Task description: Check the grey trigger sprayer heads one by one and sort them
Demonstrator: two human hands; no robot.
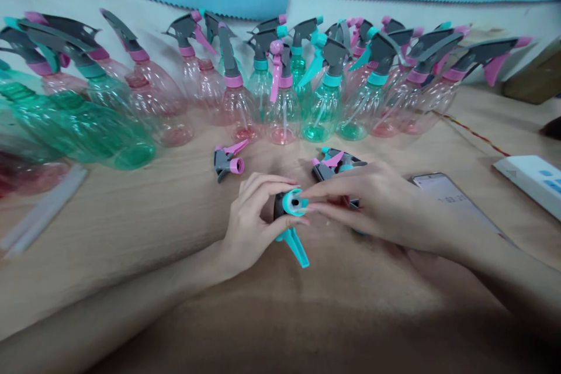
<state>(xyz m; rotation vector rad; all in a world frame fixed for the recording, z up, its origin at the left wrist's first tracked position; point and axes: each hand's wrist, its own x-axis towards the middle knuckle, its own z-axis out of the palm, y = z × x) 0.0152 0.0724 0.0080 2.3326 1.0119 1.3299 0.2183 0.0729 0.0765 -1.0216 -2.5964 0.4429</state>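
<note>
My left hand (256, 216) is closed around a grey spray head with a teal collar and teal trigger (293, 222), held just above the wooden table, trigger pointing down toward me. My right hand (372, 201) reaches in from the right, its fingertips pinched at the teal collar opening. What the fingertips hold there, if anything, is too small to see. A loose grey spray head with pink trigger (228, 162) lies to the upper left of my hands. A small pile of spray heads (337, 162) lies just behind my right hand.
Many pink and green clear spray bottles (280, 99) stand in a row at the back; several more lie tilted at the left (79, 123). White tubes (44, 210) lie at the left edge. A phone (451, 196) and a white device (532, 181) lie right.
</note>
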